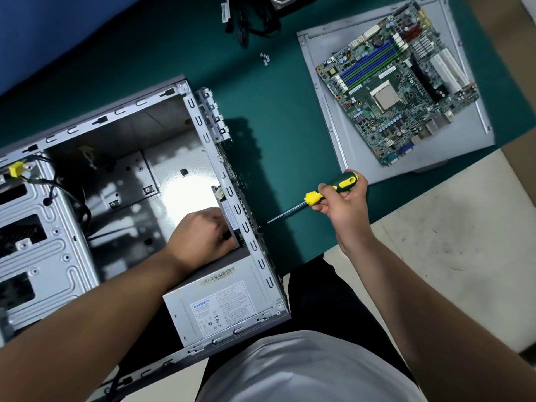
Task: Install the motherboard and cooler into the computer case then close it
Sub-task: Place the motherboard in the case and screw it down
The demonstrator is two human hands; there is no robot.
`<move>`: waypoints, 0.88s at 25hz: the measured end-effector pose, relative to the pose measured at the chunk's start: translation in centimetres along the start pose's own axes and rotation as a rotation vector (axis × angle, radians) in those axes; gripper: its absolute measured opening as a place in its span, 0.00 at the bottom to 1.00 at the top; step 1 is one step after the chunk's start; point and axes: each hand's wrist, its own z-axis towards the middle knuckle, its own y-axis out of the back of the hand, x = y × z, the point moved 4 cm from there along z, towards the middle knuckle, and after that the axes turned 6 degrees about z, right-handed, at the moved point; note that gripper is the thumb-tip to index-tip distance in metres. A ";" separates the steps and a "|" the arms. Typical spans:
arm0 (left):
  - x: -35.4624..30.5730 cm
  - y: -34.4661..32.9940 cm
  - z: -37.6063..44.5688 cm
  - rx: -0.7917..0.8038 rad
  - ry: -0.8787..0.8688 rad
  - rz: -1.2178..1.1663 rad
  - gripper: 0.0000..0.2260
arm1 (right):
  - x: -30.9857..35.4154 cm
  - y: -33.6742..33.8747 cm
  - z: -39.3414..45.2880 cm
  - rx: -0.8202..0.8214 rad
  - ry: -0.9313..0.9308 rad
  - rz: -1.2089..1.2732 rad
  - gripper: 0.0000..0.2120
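Computer case (95,181), at the left of the green worktop (269,117), lies on its side with the open face up, so that I can reach straight down into it. Its drive cage (32,245) sits at the far left; the floor of the bay where the board belongs is bare metal. The power supply (220,306), a grey box with a printed label, occupies the near corner.

My left hand (203,236) is inside the case against the rear wall, fingers curled round a small dark part; what the part is I cannot tell. I judge that this hand braces the part from within while it is fastened from outside.

My right hand (342,198) is outside the case, fingers wrapped round the green-and-yellow handle of a screwdriver (310,201). The shaft slants down and left, its tip at the perforated rear panel (246,210), roughly level with the left hand.

A few loose screws (264,58) lie on the worktop beyond the case, and a bundle of black cables (252,21) lies at the far edge.

The motherboard (400,82) is well apart from the case, at the right of the worktop, resting component side up on the grey side panel (333,117). It is green, with blue and green memory slots, white expansion slots and a bare silver processor near its centre; no cooler is mounted. Installation of the board has, by my judgement, not begun.
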 end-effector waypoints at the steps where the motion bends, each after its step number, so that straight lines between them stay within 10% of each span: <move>1: 0.0 0.0 0.0 0.001 -0.001 0.006 0.16 | -0.1 0.1 0.0 -0.003 -0.004 -0.004 0.30; 22: -0.1 0.1 0.1 0.011 0.000 -0.006 0.16 | 6.5 1.3 0.9 0.126 -0.085 -0.271 0.11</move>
